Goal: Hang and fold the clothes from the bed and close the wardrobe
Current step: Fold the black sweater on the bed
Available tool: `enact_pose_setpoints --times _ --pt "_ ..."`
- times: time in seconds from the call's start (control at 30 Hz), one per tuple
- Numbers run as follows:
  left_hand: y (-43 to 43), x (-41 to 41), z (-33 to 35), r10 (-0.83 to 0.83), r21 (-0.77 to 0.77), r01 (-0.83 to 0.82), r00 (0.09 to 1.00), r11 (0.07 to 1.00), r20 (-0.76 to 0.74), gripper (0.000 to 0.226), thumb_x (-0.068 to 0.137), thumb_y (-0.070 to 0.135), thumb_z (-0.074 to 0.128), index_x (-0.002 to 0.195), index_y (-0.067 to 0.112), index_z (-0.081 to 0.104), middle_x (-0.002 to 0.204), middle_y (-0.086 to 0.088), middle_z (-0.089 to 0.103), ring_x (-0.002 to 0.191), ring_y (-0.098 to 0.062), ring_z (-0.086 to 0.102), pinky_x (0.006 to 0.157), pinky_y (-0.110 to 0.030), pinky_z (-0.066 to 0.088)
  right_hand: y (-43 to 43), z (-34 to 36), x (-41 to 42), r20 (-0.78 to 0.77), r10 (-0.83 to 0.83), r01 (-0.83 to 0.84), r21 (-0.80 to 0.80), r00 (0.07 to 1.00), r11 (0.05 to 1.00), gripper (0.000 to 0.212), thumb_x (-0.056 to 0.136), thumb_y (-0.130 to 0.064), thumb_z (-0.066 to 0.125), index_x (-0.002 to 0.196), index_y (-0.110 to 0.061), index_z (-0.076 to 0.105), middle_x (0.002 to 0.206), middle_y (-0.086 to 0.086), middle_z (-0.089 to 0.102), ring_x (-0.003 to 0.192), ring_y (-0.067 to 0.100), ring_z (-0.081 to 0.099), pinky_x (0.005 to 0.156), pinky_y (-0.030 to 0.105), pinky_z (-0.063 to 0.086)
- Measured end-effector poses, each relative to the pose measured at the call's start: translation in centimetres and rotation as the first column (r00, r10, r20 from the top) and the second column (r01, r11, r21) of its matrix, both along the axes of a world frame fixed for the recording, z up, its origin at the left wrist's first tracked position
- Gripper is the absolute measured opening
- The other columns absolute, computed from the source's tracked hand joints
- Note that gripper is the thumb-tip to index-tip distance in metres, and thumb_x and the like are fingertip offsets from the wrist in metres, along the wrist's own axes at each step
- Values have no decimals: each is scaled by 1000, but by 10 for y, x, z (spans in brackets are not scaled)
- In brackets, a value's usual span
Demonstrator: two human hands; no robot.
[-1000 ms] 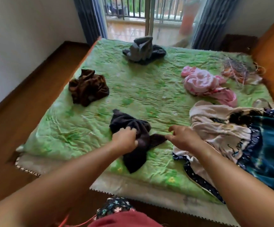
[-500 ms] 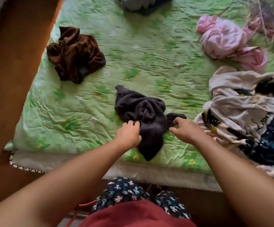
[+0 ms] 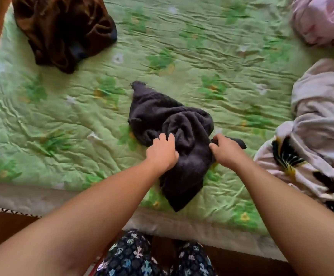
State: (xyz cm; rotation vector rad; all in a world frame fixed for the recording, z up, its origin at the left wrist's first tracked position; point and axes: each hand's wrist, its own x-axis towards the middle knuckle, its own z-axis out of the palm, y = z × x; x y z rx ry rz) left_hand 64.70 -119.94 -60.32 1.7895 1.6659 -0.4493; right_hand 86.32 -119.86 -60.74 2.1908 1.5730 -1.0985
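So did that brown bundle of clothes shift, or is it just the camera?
No. The brown bundle still lies beside the left edge of the green quilt; only the view tilted down.

Arms outstretched, left hand (image 3: 162, 154) and right hand (image 3: 225, 152) clutching dark garment (image 3: 182, 120)

You are gripping the dark garment (image 3: 182, 132) in the frame's center with your left hand (image 3: 162, 152) and right hand (image 3: 225, 151) on the green bed cover (image 3: 62, 116).
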Motion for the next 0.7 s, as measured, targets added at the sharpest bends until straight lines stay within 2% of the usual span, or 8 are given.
enact_pose_setpoints --times 0.13,0.23,0.27,0.33,0.4,0.43,0.57,0.7 --pt "29 19 -30 76 42 -78 995 996 58 75 98 50 49 158 23 13 144 -14 34 127 -37 45 95 -51 46 29 -44 -1 -85 -189 189 0 978 982 48 103 -29 46 146 -12 35 136 25 56 123 43 54 96 41 42" --pt "45 28 -43 147 31 -151 983 988 109 82 97 48 54 159 29 4 140 -15 39 122 -38 49 96 -51 45 47 -60 -4 -233 -444 437 -84 865 896 76 95 -26 63 157 -18 18 143 19 51 127 36 54 106 41 44" --pt "49 28 -45 173 33 -178 977 983 123 86 95 44 58 159 30 2 138 -14 42 121 -38 50 96 -51 45 50 -63 -6 -301 -545 530 -140 782 837 82 91 -21 69 157 -20 21 143 15 52 125 33 56 103 42 48" --pt "55 25 -48 230 12 -235 959 972 163 86 90 34 63 158 28 10 135 -13 49 122 -37 52 98 -50 47 55 -67 -10 -385 -672 629 -250 633 736 55 84 -12 74 133 -20 52 130 13 64 102 25 67 78 38 57" --pt "60 19 -46 268 -34 -267 939 963 215 65 86 27 62 146 24 35 128 -12 52 120 -36 54 98 -48 47 57 -60 -13 -411 -671 628 -256 618 735 25 80 -12 73 104 -15 65 106 17 73 78 23 66 57 30 50" --pt "61 15 -42 283 -48 -280 930 959 234 53 85 26 62 134 22 45 123 -12 52 115 -36 55 97 -47 48 57 -54 -13 -418 -651 624 -222 633 749 22 78 -16 71 100 -15 65 98 15 73 73 23 64 54 27 45" --pt "72 -1 -9 335 -15 -347 893 938 301 26 80 16 60 105 20 57 108 -8 46 98 -33 56 90 -37 48 65 -11 -10 -470 -616 664 -82 632 743 18 73 -14 65 90 -18 63 81 1 68 68 17 58 54 26 40" --pt "91 -20 48 291 82 -336 896 938 334 35 77 3 53 104 25 55 106 -5 43 98 -32 55 82 -29 40 81 55 -4 -526 -546 652 23 653 758 17 74 -10 64 90 -12 61 81 6 64 72 22 56 65 37 50"
